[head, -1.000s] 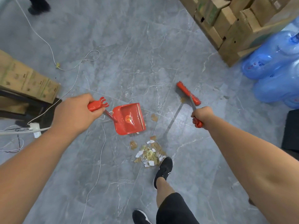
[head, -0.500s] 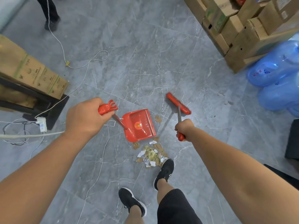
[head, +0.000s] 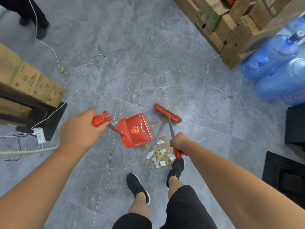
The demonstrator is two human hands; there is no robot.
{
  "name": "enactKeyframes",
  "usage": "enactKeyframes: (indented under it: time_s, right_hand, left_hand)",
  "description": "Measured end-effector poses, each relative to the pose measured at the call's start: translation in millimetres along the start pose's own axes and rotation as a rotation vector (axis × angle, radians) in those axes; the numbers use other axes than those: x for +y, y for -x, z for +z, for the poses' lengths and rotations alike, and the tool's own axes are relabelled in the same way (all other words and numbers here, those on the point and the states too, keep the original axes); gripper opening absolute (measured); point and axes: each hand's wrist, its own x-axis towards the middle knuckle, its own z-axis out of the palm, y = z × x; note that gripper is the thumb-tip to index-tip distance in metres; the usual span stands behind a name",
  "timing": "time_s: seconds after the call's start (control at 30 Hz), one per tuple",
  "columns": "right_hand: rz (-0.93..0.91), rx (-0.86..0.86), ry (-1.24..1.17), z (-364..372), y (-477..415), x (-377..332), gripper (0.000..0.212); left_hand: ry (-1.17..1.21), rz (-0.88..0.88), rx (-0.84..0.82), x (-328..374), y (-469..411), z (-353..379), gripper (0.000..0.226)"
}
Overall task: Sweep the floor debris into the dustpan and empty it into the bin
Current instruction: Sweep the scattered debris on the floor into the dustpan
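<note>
Left hand (head: 79, 129): fingers closed around the red plastic grip of the long-handled red plastic dustpan (head: 136, 130). The pan sits low over the grey marble-patterned tile floor (head: 148, 63); whether it touches the floor cannot be told. Its open edge faces the person's feet.

Right hand (head: 179, 142): fingers closed around the metal shaft of the red-headed broom (head: 167, 115), just above its red end grip. The broom head lies beyond the dustpan, just beside its far right corner.

Debris: a small heap of torn white paper and brown cardboard scraps (head: 159, 154) lies on the floor between the dustpan's open edge and the person's right black trainer (head: 176, 169). A few loose scraps lie near the pan's right side. None is seen inside the pan.

Surroundings: stacked brown cardboard boxes (head: 231, 25) at upper right, blue plastic water jugs (head: 277, 70) beside them, a thin white cable (head: 79, 86) trailing across the floor to a white power strip (head: 39, 134) at left. No bin is identifiable.
</note>
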Motion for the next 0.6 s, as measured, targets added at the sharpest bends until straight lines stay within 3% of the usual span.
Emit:
enactKeyframes:
  time_s: [0.23, 0.43, 0.6]
  right_hand:
    - [0.081, -0.011, 0.197, 81.4, 45.9, 16.7, 0.02]
    - [0.092, 0.034, 0.361, 127.9, 82.0, 28.7, 0.008]
    - [0.125, 0.023, 0.397, 148.7, 95.8, 40.5, 0.02]
  left_hand:
    - [0.045, -0.04, -0.005, -87.0, 15.0, -23.4, 0.035]
    - [0.092, -0.175, -0.03, -162.5, 41.0, -29.9, 0.03]
    - [0.162, -0.242, -0.071, -205.3, 61.0, -28.6, 0.029]
